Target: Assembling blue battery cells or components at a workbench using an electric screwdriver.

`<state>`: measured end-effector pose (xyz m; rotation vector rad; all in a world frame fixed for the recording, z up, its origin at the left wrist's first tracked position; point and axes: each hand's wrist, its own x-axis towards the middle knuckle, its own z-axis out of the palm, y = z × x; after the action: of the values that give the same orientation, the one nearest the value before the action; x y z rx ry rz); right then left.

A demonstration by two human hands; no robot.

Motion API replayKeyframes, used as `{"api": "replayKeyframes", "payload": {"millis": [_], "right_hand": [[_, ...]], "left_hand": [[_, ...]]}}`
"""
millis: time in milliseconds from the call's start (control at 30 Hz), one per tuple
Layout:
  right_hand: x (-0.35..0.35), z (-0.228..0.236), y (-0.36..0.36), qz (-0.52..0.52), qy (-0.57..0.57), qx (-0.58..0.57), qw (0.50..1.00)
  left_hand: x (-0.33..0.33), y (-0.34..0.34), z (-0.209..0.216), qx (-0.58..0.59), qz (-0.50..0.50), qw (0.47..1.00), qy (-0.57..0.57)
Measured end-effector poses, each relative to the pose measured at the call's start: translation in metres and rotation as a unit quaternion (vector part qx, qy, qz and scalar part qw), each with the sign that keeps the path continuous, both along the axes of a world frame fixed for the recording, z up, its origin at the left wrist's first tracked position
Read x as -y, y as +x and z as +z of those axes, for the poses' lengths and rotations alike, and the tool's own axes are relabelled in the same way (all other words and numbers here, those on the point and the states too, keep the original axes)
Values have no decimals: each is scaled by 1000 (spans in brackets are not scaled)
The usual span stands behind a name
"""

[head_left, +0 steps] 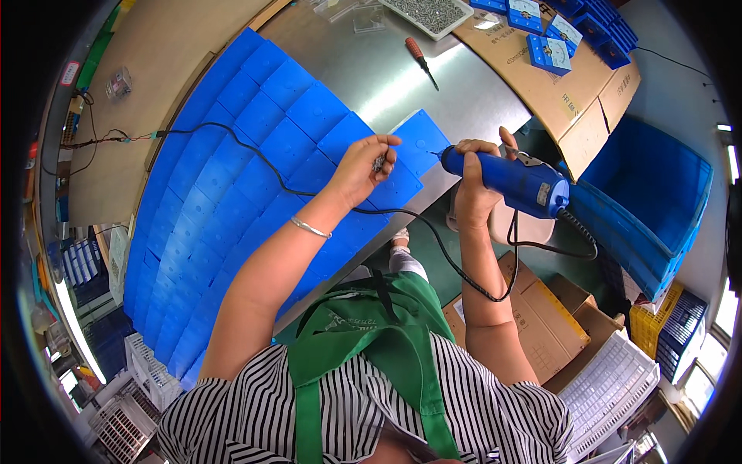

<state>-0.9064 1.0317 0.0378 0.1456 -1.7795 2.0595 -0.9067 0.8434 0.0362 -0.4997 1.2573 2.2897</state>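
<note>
**Blue boxes [255, 193]: laid out on the tabletop [371, 77], screws and driver in hand**

Position: the boxes stand in close rows from the tabletop's far left corner toward its near edge. One end box [421, 138] lies nearest the right edge.

Grip: the left hand [359, 170] is curled around small screws [379, 163] above the boxes. The right hand [475, 182] is wrapped around the electric screwdriver [522, 185], its bit just beside the end box; contact cannot be confirmed.

Progress: laying out appears complete; driving screws at the end box is judged to be in hand. Finished and unfinished boxes cannot be told apart. The handheld screws are not yet fitted.

Containers: the white tray [434, 35], at the far edge, holds many loose metal screws [423, 11]. A large blue crate [626, 232] stands beyond the right edge; its bottom is not clearly visible.
</note>
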Motion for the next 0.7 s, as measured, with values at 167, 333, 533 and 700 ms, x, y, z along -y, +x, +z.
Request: {"api": "replayKeyframes", "payload": {"millis": [167,333,533,700], "right_hand": [[4,2,0,15,-39,44,998],[8,0,-1,11,-50,59,997],[4,-10,-2,24,14,36,999],[15,-12,-3,43,-81,-9,996]], "left_hand": [[3,-19,-1,4,-6,1000,-11],[-1,-28,-9,4,-17,1000,-25],[-2,-28,-17,6,-35,999,-40],[-12,-28,-15,-8,-30,997,-73]]}}
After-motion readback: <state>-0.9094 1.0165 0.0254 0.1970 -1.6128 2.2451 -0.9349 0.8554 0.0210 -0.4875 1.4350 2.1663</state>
